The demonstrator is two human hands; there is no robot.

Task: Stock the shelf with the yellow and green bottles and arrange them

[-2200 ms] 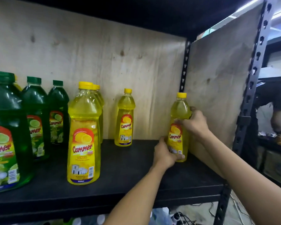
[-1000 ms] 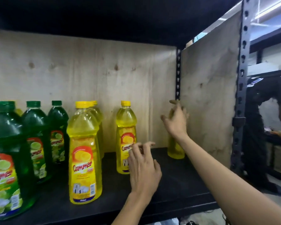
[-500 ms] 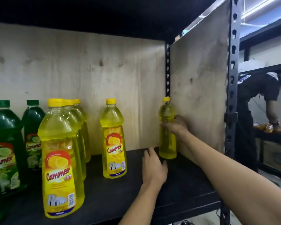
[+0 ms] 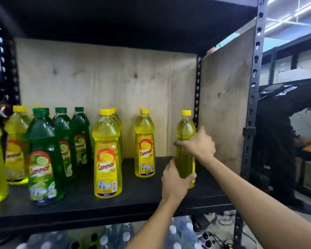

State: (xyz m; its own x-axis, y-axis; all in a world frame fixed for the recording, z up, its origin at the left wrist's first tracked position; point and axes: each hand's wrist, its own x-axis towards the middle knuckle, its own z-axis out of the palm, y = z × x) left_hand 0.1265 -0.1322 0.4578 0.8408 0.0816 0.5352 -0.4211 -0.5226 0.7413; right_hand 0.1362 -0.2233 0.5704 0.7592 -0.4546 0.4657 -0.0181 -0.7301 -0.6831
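A yellow bottle (image 4: 185, 128) stands at the right end of the black shelf (image 4: 133, 198), close to the plywood side panel. My right hand (image 4: 198, 144) wraps its middle and my left hand (image 4: 174, 182) grips its lower part. Its label faces away to the right. Another yellow bottle (image 4: 144, 144) stands alone to its left. A row of yellow bottles (image 4: 107, 155) runs front to back in the shelf's middle. Three green bottles (image 4: 45, 159) line up further left, with more yellow bottles (image 4: 16, 146) beyond them.
Plywood panels close the back (image 4: 106, 87) and right side (image 4: 224, 105) of the bay. A black perforated upright (image 4: 251, 105) marks the front right corner. Clear water bottles (image 4: 176, 236) lie on the level below. A person in dark clothes (image 4: 284, 141) bends over at the right.
My left hand rose from the shelf surface and took hold of the right bottle's lower part. The bottle has come forward from the back corner, still held by my right hand.
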